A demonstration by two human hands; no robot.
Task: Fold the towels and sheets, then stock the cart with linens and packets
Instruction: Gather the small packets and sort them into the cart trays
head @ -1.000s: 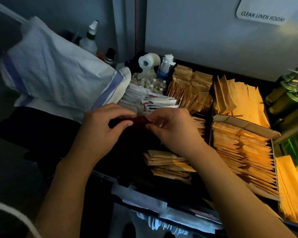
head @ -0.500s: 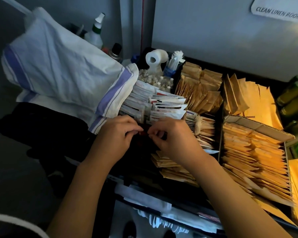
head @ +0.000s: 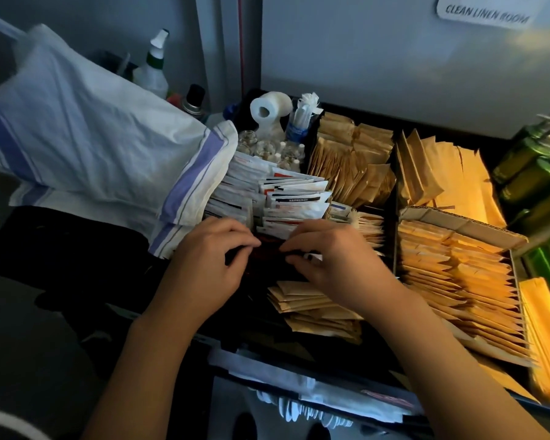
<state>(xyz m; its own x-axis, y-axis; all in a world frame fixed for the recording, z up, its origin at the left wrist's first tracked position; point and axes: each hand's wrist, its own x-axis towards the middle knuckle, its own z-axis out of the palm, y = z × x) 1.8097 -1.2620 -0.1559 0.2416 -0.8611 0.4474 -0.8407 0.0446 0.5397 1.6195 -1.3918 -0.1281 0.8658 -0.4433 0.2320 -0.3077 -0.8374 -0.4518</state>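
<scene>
My left hand [head: 208, 249] and my right hand [head: 334, 258] meet over a dark compartment of the cart tray [head: 394, 192]. Both pinch a small stack of dark red packets [head: 269, 249] between curled fingers and thumbs; most of the stack is hidden by the fingers. Just behind the hands stand white packets with red and black print [head: 286, 198]. A short pile of tan packets [head: 311, 309] lies in front of my right wrist. A folded white towel with blue stripes [head: 102, 144] rests on the cart's left side, its corner beside my left hand.
Rows of tan packets fill a cardboard box [head: 458, 268] on the right and compartments at the back [head: 346, 160]. Green bottles [head: 537, 185] stand far right. A toilet roll [head: 269, 106], small vials and spray bottles [head: 154, 68] sit behind. A wall closes the back.
Both hands, holding the dark red packets, have moved down and forward into the compartment, just in front of the white packets. The view has shifted slightly.
</scene>
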